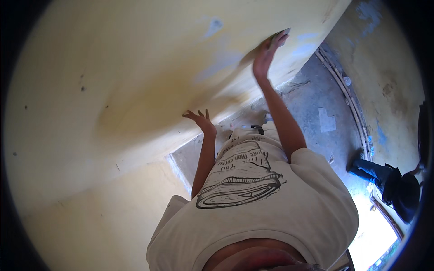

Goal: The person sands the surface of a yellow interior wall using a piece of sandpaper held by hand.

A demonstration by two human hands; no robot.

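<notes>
My right hand (267, 57) is raised against a yellow painted wall (145, 67), pressing a small dark flat sheet (287, 31), which looks like sandpaper. Its edge shows past my fingertips, and the rest is hidden under the hand. Lower down and to the left, my left hand (203, 122) has its fingers spread, with the fingertips at the wall and nothing held. Pale bluish-white worn patches (220, 66) mark the paint near my right hand.
Bamboo poles (342, 88) lie along the foot of the opposite wall. A pale paper piece (326, 119) is on the concrete floor (298, 105). Another person (390, 183) in dark clothes stands at the right, near a bright doorway (369, 230).
</notes>
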